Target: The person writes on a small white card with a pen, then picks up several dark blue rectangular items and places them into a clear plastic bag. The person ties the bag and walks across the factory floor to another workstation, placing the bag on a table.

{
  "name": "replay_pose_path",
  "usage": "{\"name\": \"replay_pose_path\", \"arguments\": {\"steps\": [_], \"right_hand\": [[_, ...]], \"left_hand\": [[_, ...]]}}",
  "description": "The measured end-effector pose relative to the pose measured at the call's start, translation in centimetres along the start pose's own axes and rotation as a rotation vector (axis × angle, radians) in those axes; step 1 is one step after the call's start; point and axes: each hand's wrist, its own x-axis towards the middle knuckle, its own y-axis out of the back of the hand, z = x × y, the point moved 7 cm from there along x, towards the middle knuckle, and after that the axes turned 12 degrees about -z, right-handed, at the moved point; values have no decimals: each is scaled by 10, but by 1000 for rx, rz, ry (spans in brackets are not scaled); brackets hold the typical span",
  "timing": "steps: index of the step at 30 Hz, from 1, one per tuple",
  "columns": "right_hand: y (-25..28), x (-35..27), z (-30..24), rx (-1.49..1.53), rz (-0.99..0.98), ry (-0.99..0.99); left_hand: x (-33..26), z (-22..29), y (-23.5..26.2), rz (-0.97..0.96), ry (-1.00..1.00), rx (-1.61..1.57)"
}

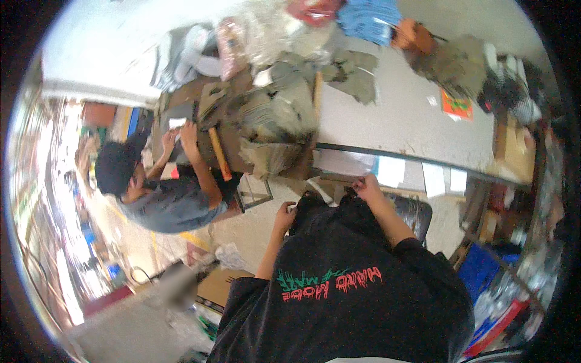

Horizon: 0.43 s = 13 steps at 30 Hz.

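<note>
My left hand [284, 214] is beside the left edge of dark cloth [311, 209] over my lap, its fingers curled in toward it. Higher and to the right is my right hand [367, 185], in front of the table's near edge, with thumb and fingers pinched together. Whatever either hand may hold is too small or hidden to make out. The dark cloth between the hands blends into my black shirt [363, 308]. Beyond the hands, a tall stack of olive-green fabric pieces [275, 118] lies at the table's left part.
A co-worker [172, 202] sits at the left, both hands on a small white piece. An orange-handled tool [219, 154] lies beside them. The grey table [405, 112] carries more green pieces [354, 75] and an orange card [455, 106]. A dark stool [417, 215] stands at my right.
</note>
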Motion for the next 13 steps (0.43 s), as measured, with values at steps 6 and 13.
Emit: {"name": "replay_pose_path", "arguments": {"steps": [6, 13], "right_hand": [[17, -16, -22, -629, -67, 61], [32, -2, -26, -1731, -194, -346]], "left_hand": [[-64, -130, -12, 74, 362, -284], [-122, -193, -38, 265, 418, -688]]}}
